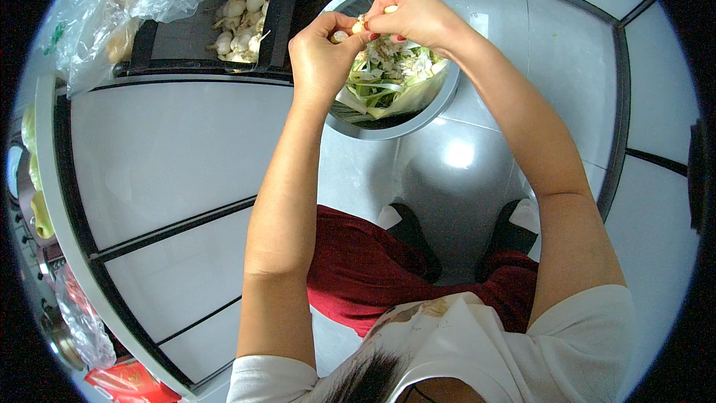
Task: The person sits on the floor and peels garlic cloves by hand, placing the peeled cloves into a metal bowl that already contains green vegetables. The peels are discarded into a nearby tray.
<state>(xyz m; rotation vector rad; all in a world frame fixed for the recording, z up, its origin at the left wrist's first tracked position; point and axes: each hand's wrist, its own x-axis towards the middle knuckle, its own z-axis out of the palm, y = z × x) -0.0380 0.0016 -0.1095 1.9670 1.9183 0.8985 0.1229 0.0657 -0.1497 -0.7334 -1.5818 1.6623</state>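
Over a round grey bin (386, 132), my two hands meet with their fingertips together. My left hand (324, 56) holds a garlic clove (339, 37) between thumb and fingers, and another clove (358, 26) lies where the fingertips of both hands touch. My right hand (417, 17) pinches at that clove and has a pale peeled clove (391, 9) tucked in its fingers. Below them, the bin holds green and white vegetable scraps (386, 75) and papery garlic skins in a clear plastic liner.
Whole garlic bulbs (243, 22) fill part of a black open drawer (184, 39) at the upper left. Clear plastic bags (112, 17) hang over its left side. White cabinet fronts (179, 151) stand at the left, below a counter edge (95, 268). My feet are on grey floor tiles (363, 168).
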